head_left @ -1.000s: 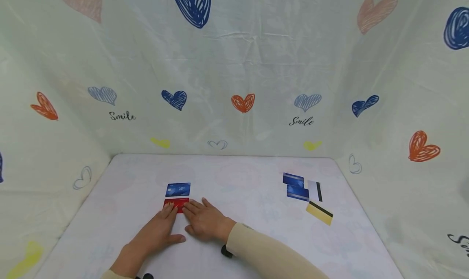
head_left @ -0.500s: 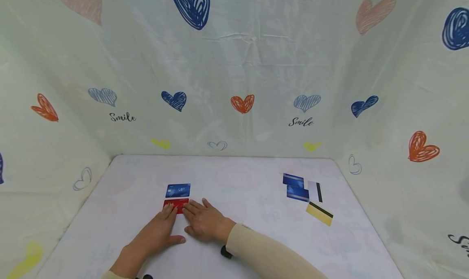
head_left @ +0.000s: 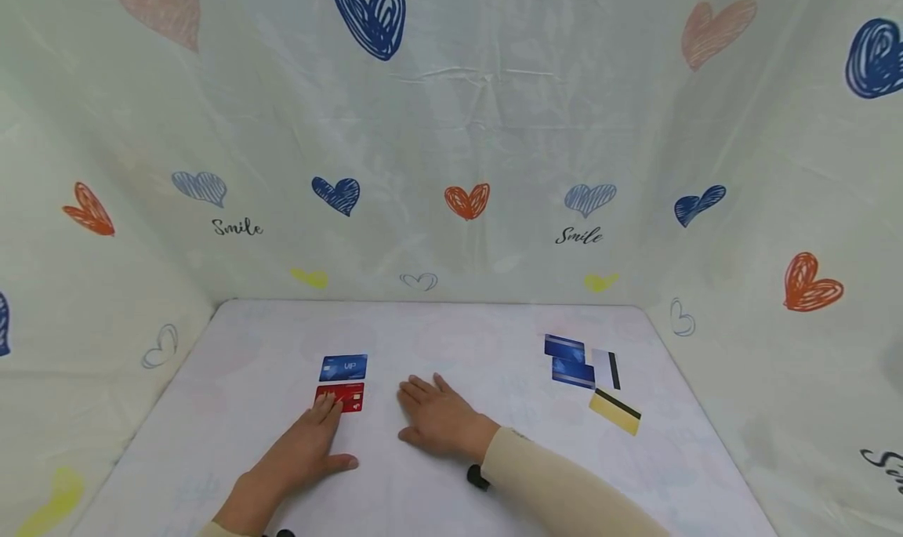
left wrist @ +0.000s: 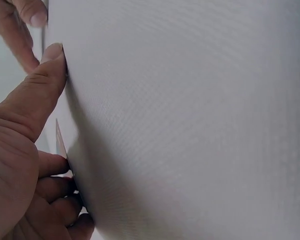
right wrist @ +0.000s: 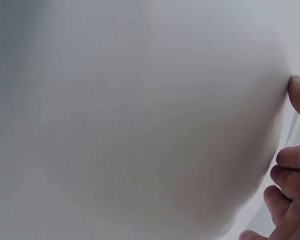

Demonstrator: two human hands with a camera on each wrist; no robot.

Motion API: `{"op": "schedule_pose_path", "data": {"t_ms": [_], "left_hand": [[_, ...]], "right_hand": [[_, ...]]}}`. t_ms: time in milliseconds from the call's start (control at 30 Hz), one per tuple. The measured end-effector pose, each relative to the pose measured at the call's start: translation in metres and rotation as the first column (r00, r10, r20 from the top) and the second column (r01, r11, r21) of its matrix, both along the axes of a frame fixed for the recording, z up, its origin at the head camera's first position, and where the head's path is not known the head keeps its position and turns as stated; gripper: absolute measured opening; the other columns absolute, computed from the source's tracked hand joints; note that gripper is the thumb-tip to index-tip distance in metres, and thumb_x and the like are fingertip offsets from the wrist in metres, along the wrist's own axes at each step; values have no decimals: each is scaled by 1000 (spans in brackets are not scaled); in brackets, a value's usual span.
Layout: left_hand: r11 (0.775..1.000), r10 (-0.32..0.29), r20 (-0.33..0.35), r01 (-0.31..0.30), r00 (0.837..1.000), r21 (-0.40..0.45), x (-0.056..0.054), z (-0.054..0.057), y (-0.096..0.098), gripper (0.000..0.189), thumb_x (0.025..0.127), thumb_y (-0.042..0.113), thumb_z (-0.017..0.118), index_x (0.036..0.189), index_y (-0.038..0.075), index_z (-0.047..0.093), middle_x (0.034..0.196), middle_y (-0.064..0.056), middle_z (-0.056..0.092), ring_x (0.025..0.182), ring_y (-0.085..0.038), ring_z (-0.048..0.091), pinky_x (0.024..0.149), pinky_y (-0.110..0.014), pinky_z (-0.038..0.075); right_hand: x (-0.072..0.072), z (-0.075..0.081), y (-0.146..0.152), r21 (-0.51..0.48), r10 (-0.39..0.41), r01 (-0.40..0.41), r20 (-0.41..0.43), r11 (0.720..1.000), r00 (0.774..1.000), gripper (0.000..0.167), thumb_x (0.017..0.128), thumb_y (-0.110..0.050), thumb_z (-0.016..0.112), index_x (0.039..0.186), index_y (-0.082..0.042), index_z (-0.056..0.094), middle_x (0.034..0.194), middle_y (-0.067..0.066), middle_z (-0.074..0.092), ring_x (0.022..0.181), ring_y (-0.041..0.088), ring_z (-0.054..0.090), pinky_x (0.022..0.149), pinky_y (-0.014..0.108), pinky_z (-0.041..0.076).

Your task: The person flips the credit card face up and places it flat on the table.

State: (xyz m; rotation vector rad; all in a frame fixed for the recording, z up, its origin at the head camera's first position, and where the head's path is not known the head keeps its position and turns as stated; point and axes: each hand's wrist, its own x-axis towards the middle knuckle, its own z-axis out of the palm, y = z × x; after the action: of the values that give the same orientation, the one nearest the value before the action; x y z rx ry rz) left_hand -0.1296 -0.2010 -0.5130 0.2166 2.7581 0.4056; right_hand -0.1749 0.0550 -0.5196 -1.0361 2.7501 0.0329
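Observation:
A red bank card (head_left: 351, 397) lies flat on the white table, with the fingertips of my left hand (head_left: 302, 445) resting on its lower left part. Just above it is a blue card (head_left: 343, 368) printed "VIP". My right hand (head_left: 440, 419) is off to the right of the red card, held low over the table with fingers extended and nothing in them. In the left wrist view the left thumb (left wrist: 42, 82) is spread away from the other fingers. The right wrist view has the right hand's fingertips (right wrist: 277, 197) at its right edge.
On the right of the table (head_left: 451, 333) lie two overlapping blue cards (head_left: 574, 371), a white card (head_left: 603, 367) with a black stripe, and a yellow card (head_left: 614, 413) with a black stripe. A heart-patterned curtain (head_left: 451, 129) hangs behind and at both sides.
My right hand has left the red card and moved to the right, uncovering the card's right end. My left hand has stayed on the red card.

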Motion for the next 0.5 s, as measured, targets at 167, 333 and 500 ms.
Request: {"op": "schedule_pose_path", "data": {"t_ms": [167, 333, 500], "left_hand": [[1000, 6, 18, -6, 1000, 14, 1, -1, -2, 109, 79, 52, 89, 158, -5, 40, 168, -29, 31, 156, -50, 25, 120, -66, 34], [1000, 4, 18, -4, 1000, 18, 2, -1, -3, 110, 79, 53, 87, 159, -5, 39, 168, -28, 30, 157, -50, 23, 122, -65, 31], [1000, 0, 16, 0, 1000, 20, 3, -2, -4, 110, 80, 56, 86, 159, -5, 38, 169, -28, 29, 159, -48, 21, 124, -64, 28]], "right_hand": [[-16, 3, 65, -53, -106, 107, 5, 993, 994, 73, 108, -53, 53, 164, -9, 36, 172, 6, 33, 162, 25, 26, 130, 55, 22], [-28, 2, 136, -102, -263, 261, -4, 960, 965, 75, 108, -49, 56, 162, -1, 37, 170, 16, 35, 161, 35, 27, 129, 61, 20], [-33, 1, 194, -114, -398, 391, -43, 913, 916, 78, 106, -47, 59, 158, 7, 38, 167, 25, 36, 158, 44, 29, 126, 67, 21]]}}
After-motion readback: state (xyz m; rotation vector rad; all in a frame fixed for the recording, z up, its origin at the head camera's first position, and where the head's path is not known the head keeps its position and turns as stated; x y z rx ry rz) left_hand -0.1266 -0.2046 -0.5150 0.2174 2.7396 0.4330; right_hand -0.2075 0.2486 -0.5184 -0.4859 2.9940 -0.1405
